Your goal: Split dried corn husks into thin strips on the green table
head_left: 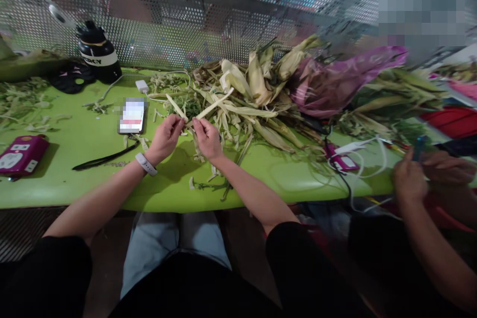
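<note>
My left hand (166,137), with a white watch (146,164) at the wrist, pinches one end of a pale corn husk strip (176,107). My right hand (207,140) pinches another husk strip (216,104), which slants up to the right. The fingertips of both hands nearly meet over the green table (179,169). I cannot tell whether the two strips are joined there. Just behind the hands lies a heap of dried corn husks (257,109), with whole pale husks (238,82) on top.
A phone (132,115) lies left of my hands, near a black strap (106,160). Farther left are a purple power socket (24,155) and a black bottle (98,54). A pink plastic bag (320,84) and white cables (372,159) lie right. A co-worker's hands (412,179) are at far right.
</note>
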Demonstrator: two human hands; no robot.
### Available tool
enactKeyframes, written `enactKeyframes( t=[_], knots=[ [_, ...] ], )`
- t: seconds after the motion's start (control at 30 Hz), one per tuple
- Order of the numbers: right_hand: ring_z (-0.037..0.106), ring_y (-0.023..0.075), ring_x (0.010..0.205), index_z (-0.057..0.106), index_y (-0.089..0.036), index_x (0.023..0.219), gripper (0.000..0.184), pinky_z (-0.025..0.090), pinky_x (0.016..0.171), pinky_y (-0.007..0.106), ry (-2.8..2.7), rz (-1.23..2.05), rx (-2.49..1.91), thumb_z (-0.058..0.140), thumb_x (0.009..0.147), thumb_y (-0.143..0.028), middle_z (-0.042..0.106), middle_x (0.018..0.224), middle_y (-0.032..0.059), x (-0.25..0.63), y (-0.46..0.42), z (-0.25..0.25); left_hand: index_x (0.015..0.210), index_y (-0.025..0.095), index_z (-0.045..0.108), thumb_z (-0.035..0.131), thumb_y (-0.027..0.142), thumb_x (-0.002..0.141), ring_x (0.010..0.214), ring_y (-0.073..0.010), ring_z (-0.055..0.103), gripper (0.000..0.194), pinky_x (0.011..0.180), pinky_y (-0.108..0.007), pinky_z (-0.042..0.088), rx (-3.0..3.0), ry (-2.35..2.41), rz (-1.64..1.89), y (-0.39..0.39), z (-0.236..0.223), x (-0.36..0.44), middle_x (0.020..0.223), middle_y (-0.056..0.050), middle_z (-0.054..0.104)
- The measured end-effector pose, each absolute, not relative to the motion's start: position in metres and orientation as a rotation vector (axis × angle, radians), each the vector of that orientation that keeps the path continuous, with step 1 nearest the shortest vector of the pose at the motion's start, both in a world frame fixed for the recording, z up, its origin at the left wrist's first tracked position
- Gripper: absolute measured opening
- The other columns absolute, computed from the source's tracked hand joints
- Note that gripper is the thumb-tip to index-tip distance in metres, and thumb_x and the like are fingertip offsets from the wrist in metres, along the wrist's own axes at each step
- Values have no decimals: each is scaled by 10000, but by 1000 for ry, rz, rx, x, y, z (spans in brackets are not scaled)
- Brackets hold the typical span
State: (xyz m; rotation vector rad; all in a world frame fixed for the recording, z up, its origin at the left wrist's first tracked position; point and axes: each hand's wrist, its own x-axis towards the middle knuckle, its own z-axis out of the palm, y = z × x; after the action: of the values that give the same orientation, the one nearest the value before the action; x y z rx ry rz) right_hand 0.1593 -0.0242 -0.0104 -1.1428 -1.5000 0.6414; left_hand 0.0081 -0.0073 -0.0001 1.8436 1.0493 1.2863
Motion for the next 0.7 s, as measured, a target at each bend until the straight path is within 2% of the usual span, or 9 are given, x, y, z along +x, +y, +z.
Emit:
enactKeyframes(
  t=[0.2, 0.4, 0.53, 0.7],
  knots=[
    [286, 102, 547, 352, -221, 627, 548, 265, 527, 263, -1451, 698, -1092, 465, 884, -693, 295, 562, -54, 159, -21, -14, 828, 197, 543, 528, 274, 958, 725, -159, 530, 152, 676, -303, 445, 2162, 1081, 1526, -1, -7, 6, 796, -37, 581],
    [289, 96, 550, 362, -220, 629, 557, 261, 524, 257, -1430, 776, -1064, 486, 859, -712, 297, 568, -55, 159, -19, -14, 889, 189, 564, 551, 245, 940, 1044, -205, 601, 76, 869, -372, 515, 2263, 1026, 1650, 0, -6, 5, 1096, -100, 619],
    [287, 92, 541, 368, -220, 627, 543, 263, 518, 256, -1430, 794, -1041, 509, 862, -689, 294, 566, -57, 159, -21, -11, 910, 184, 572, 588, 268, 922, 930, -178, 631, 86, 818, -341, 523, 2173, 1001, 1518, 0, -4, 3, 1000, -79, 664],
    [293, 91, 541, 383, -218, 629, 538, 274, 517, 254, -1461, 783, -1052, 499, 872, -683, 310, 563, -56, 159, -22, -10, 898, 176, 566, 599, 273, 915, 920, -168, 632, 104, 837, -332, 503, 1990, 977, 1418, -1, 1, 1, 980, -74, 677]
  ],
)
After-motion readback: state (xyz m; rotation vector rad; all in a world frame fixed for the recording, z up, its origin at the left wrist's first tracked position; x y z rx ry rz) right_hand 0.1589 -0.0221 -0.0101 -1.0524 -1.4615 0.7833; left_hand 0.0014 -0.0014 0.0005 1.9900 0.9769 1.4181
